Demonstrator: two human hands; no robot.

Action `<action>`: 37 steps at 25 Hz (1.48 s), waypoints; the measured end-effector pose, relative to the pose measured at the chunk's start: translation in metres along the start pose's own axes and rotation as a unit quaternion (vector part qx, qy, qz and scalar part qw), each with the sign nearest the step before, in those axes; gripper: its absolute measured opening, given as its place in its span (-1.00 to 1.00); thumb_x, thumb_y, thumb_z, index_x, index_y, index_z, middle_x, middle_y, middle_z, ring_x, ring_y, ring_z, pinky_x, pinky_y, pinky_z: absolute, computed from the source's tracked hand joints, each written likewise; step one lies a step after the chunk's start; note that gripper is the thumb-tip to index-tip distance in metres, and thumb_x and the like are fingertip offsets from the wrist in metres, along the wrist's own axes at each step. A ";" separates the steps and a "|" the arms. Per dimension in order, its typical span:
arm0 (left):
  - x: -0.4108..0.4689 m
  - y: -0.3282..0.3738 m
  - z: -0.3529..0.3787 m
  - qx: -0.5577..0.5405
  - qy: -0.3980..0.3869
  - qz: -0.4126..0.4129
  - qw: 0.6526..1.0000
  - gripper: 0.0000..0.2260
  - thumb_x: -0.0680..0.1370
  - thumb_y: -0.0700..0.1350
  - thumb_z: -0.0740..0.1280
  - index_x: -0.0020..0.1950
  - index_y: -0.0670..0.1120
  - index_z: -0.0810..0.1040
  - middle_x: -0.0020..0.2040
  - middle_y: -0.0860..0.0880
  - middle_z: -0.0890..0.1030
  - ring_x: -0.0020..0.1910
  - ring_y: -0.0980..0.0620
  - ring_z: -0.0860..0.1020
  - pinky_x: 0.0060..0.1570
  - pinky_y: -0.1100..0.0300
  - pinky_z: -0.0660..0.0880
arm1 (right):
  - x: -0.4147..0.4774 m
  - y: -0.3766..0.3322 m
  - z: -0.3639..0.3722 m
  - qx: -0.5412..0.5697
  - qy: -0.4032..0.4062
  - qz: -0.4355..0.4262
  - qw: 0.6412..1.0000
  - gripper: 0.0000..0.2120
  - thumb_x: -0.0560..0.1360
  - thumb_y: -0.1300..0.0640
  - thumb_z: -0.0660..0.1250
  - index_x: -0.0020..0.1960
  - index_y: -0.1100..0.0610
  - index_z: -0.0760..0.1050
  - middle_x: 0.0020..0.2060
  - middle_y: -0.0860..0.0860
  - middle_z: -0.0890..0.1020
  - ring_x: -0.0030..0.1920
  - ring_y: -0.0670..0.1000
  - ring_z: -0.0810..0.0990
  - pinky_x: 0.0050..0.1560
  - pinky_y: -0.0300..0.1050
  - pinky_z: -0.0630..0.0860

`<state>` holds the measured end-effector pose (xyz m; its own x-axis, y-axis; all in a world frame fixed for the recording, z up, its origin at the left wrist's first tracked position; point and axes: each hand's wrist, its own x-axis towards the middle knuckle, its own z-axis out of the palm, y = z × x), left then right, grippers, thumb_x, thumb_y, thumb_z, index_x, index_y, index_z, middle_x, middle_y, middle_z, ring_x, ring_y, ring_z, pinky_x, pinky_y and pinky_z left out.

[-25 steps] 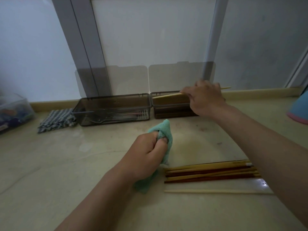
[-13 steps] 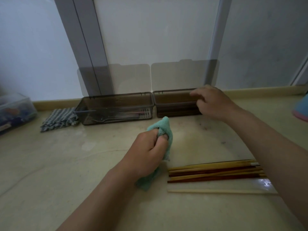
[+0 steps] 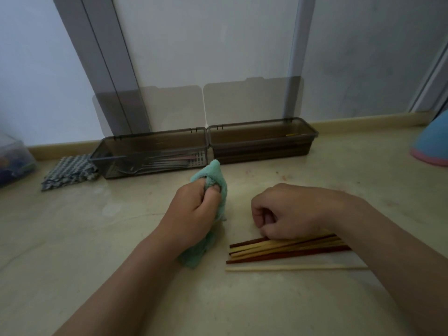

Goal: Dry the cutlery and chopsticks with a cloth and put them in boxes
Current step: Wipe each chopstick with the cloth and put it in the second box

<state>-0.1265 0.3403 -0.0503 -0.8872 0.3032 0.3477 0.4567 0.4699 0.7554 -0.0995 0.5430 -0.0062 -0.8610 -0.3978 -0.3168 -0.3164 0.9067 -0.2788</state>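
Note:
My left hand [image 3: 194,209] is closed around a teal cloth [image 3: 213,177] in the middle of the counter. To its right lie several yellow, dark red and pale chopsticks [image 3: 291,253]. My right hand [image 3: 288,212] rests on the far side of that pile, fingers curled shut on a dark red chopstick that lies flat. At the back stand two smoky plastic boxes with raised lids. The left box [image 3: 155,139] holds metal cutlery. The right box [image 3: 263,128] holds chopsticks.
A checked cloth [image 3: 68,170] lies left of the boxes. A clear plastic container [image 3: 14,158] sits at the far left edge. A blue and pink object [image 3: 434,144] stands at the right. Window frames rise behind the boxes.
My right hand dropped a yellow chopstick into the right box, then came back down onto the chopstick pile. My left hand kept its hold on the cloth.

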 end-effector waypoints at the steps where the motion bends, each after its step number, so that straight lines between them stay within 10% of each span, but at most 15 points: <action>1: 0.000 0.000 0.000 0.000 -0.001 -0.001 1.000 -0.69 0.61 -0.11 0.15 -0.27 -0.23 0.45 -0.35 -0.24 0.48 -0.37 -0.15 0.45 -0.47 0.19 0.33 | -0.002 0.000 0.000 0.006 -0.002 -0.002 1.000 -0.93 0.52 0.06 0.35 -0.01 -0.09 0.55 -0.11 -0.17 0.55 -0.11 -0.13 0.51 -0.13 -0.23 0.51; 12: -0.002 0.004 0.000 -0.014 0.002 -0.014 1.000 -0.71 0.62 -0.17 0.14 -0.26 -0.24 0.44 -0.34 -0.23 0.48 -0.36 -0.12 0.51 -0.49 0.24 0.37 | -0.005 -0.005 0.007 -0.019 0.007 -0.021 1.000 -0.92 0.58 0.07 0.26 0.03 -0.02 0.53 -0.09 -0.13 0.53 -0.09 -0.09 0.49 -0.09 -0.21 0.48; 21: 0.000 0.014 0.003 -0.117 0.053 -0.083 0.988 -0.74 0.63 -0.10 0.13 -0.11 -0.18 0.53 -0.25 -0.11 0.60 -0.36 0.15 0.56 -0.37 0.37 0.46 | 0.005 -0.002 0.011 0.127 0.315 -0.111 0.934 -0.96 0.61 0.13 0.29 -0.02 0.02 0.47 -0.27 -0.13 0.53 -0.28 -0.14 0.50 -0.30 -0.31 0.38; 27: 0.001 0.023 -0.003 -0.171 0.156 -0.131 0.964 -0.76 0.64 -0.03 0.11 -0.11 -0.08 0.48 -0.28 -0.04 0.49 -0.38 0.12 0.45 -0.36 0.21 0.42 | 0.005 -0.017 0.018 0.150 0.314 -0.160 0.924 -0.87 0.60 0.20 0.30 0.14 0.09 0.51 -0.18 -0.14 0.56 -0.20 -0.22 0.53 -0.21 -0.36 0.45; 31: 0.012 0.013 -0.019 -0.250 0.293 -0.180 0.905 -0.78 0.62 0.00 0.11 -0.17 0.01 0.43 -0.29 -0.03 0.45 -0.32 0.02 0.44 -0.24 0.02 0.42 | 0.006 0.000 0.011 0.062 0.269 -0.080 0.958 -0.80 0.67 0.02 0.17 0.06 0.02 0.56 -0.29 -0.09 0.56 -0.29 -0.08 0.52 -0.21 0.01 0.53; 37: 0.000 0.034 0.002 -0.218 0.230 -0.117 0.941 -0.74 0.65 -0.05 0.06 -0.18 -0.04 0.41 -0.39 0.08 0.49 -0.39 0.15 0.47 -0.31 0.17 0.42 | 0.008 -0.046 0.028 0.180 0.285 -0.140 0.931 -0.80 0.67 0.12 0.20 -0.12 0.04 0.48 -0.38 -0.15 0.48 -0.40 -0.12 0.48 -0.37 -0.30 0.37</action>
<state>-0.1112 0.3576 -0.0255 -0.9405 -0.2048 0.2712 0.2636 0.0641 0.9625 -0.0810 0.4942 -0.0217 -0.8690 -0.3794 0.3175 -0.4941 0.6320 -0.5971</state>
